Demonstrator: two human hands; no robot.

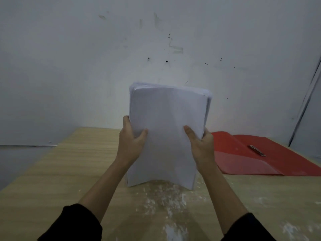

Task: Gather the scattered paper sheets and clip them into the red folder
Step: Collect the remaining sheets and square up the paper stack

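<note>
A single wide-angle view from the person's head looks forward and slightly down along the light wooden table (52, 171) toward the scuffed white wall (86, 58). It sits close above both forearms, which reach in from the bottom edge. Straight lines bow near the frame's right side.

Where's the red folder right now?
The red folder lies open on the table, on the right beside the right hand, near the wall.

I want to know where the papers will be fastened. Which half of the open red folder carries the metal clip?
The far right half of the red folder, where the metal clip lies; the half nearer the hands is bare.
</note>
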